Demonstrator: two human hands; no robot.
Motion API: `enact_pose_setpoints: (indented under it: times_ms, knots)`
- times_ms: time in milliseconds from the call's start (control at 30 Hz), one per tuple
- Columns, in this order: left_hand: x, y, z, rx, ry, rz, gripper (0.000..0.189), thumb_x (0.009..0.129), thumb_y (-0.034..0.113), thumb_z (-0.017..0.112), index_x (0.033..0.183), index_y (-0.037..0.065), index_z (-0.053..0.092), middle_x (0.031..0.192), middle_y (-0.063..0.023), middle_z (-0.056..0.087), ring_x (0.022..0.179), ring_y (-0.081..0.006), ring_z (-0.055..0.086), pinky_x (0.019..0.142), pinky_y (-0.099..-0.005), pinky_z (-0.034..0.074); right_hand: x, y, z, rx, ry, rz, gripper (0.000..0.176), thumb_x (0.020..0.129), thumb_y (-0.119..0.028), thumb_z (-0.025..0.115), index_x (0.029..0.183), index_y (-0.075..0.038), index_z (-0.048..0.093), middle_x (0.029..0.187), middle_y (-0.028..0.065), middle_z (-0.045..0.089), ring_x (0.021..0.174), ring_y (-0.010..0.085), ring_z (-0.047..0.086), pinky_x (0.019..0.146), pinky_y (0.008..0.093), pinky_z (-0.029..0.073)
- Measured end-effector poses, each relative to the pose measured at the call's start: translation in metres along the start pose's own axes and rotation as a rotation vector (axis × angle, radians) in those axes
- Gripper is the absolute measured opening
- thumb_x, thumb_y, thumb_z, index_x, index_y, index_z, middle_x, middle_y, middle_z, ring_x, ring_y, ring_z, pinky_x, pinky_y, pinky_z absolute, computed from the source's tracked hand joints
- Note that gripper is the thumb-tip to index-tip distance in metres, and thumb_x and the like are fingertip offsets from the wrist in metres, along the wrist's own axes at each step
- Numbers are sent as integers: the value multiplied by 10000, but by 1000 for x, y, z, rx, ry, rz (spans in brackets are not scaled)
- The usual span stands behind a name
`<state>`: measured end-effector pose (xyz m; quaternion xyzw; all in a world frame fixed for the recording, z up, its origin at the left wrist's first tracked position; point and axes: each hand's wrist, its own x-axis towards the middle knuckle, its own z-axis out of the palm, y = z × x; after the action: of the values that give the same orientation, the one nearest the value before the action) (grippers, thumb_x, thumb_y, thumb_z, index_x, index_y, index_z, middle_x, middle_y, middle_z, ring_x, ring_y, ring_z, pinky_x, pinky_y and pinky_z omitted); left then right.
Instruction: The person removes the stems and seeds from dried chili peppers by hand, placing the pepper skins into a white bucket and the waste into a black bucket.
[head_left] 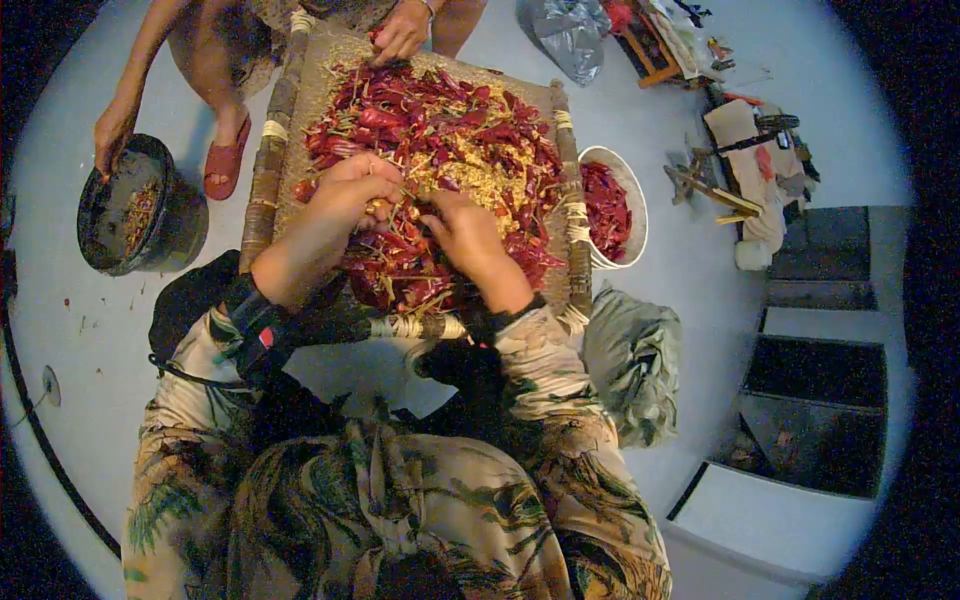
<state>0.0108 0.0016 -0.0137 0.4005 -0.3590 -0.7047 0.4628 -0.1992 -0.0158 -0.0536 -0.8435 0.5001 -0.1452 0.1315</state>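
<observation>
A heap of dried red chilies [385, 115], mixed with pale yellow seeds [490, 165] and thin stems, covers a woven tray [305, 165] framed with bound poles. Over its near half, my left hand [350, 195] is closed, thumb and fingers pinched together. My right hand [468, 235] is just right of it, its fingers closed low against the heap. A thin stem-like piece, seemingly part of a dried chili, shows between the two sets of fingertips. Its far end is hidden by the fingers.
A white bucket [640, 215] of red chili pieces stands right of the tray. Opposite, another person's hand [402, 32] works over the far edge; their other hand [117, 130] reaches to a black bucket [190, 225]. A grey-green bag [635, 365] lies at right.
</observation>
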Motion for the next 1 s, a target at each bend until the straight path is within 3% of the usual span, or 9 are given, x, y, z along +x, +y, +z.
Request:
enact_pose_setpoints:
  times_ms: [33, 233, 367, 500, 567, 667, 767, 900, 1000]
  knots:
    - [0, 1, 0, 8, -7, -4, 91, 806, 80, 528, 894, 60, 533, 711, -7, 544, 560, -64, 483, 499, -210, 440, 3, -3, 10, -190, -29, 0, 236, 755, -113, 623, 976, -40, 588, 944, 147, 617, 851, 325, 600, 713, 383, 492]
    - [-1, 1, -2, -77, -8, -2, 99, 802, 84, 527, 897, 58, 533, 721, -1, 547, 562, -58, 484, 492, -221, 456, 12, -8, 21, -460, -85, 70, 226, 696, -97, 624, 900, -30, 552, 968, 162, 567, 819, 337, 589, 672, 409, 500]
    - [-6, 5, 1, -57, 15, 27, 76, 857, 109, 492, 893, 65, 542, 702, -3, 546, 545, -59, 470, 465, -179, 348, 4, 20, 13, -440, 18, 93, 243, 695, -123, 643, 899, -32, 547, 952, 159, 565, 832, 340, 584, 657, 414, 500]
    - [-5, 3, 0, -47, 12, 29, 68, 853, 110, 497, 881, 65, 540, 700, 0, 538, 551, -59, 471, 471, -181, 351, -6, 49, -6, -437, 201, 200, 277, 689, -166, 683, 892, -24, 558, 896, 170, 571, 774, 340, 581, 652, 422, 479]
    - [-2, 0, -1, -32, 19, 9, 67, 850, 108, 499, 879, 65, 540, 694, 1, 536, 554, -59, 471, 476, -184, 354, -11, 67, -17, -229, 328, 287, 230, 723, -165, 689, 872, -22, 588, 828, 107, 602, 706, 247, 584, 607, 349, 459]
    - [-1, 0, 1, -1, 26, 13, 57, 832, 95, 508, 867, 65, 542, 680, 2, 537, 543, -59, 470, 479, -186, 358, -11, 83, -28, 649, 321, 456, 160, 756, -139, 682, 856, -36, 613, 784, 10, 603, 694, 118, 538, 599, 261, 414]
    - [0, -3, 4, 17, 10, 10, 52, 812, 82, 521, 855, 69, 547, 684, 7, 546, 548, -55, 473, 486, -185, 363, -17, 42, -56, 942, 256, 547, 110, 777, -98, 662, 866, -55, 613, 795, -52, 581, 719, 45, 488, 619, 208, 382]
    - [5, -14, 4, 82, -75, 53, 90, 796, 92, 526, 882, 67, 524, 708, -10, 554, 515, -67, 479, 460, -199, 386, -21, 21, -52, 1179, 199, 547, 146, 771, -158, 660, 887, -76, 626, 818, -2, 615, 750, 105, 550, 647, 247, 425]
    - [10, -29, 7, 73, -92, 109, 73, 816, 105, 526, 880, 70, 527, 698, -9, 555, 485, -68, 468, 432, -205, 386, -19, 1, -55, 1295, 150, 578, 158, 780, -172, 660, 912, -95, 619, 847, -23, 607, 776, 98, 543, 648, 237, 410]
